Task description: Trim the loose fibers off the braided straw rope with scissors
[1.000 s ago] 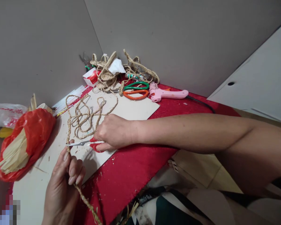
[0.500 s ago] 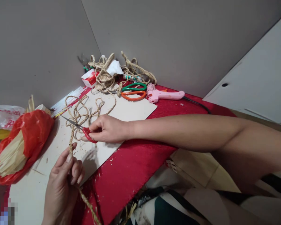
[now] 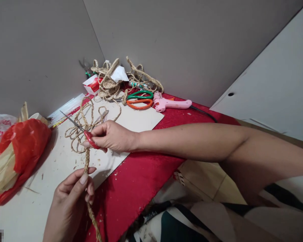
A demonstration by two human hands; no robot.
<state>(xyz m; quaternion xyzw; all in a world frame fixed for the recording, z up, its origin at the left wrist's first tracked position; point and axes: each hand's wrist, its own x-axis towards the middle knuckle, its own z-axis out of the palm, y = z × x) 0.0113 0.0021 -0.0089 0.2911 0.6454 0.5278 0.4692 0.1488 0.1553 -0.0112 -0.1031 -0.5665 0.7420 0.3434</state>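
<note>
Between thumb and fingers, my left hand (image 3: 74,191) pinches a braided straw cord (image 3: 87,157) over the white board's front edge. The cord's tail hangs down below the hand, and its far part lies in loose loops on the board (image 3: 138,126). My right hand (image 3: 111,136) has its fingers in the red handles of small scissors (image 3: 74,121). Their blades point up and left above the loops and look closed together. The right fingers are close to the cord just beyond my left hand; whether they touch it I cannot tell.
A red plastic bag (image 3: 36,141) of pale dried leaf strips stands at left. At the back lie coiled braids (image 3: 109,87), scissors with green and orange handles (image 3: 140,100), a small red-and-white box (image 3: 92,84) and a pink glue gun (image 3: 174,103) with a black cable. Grey panels rise behind the red cloth (image 3: 136,181).
My left hand has shifted right and slightly down with the cord, which now runs straighter upward. The scissors' tips have swung up and left. The whole view has shifted a little.
</note>
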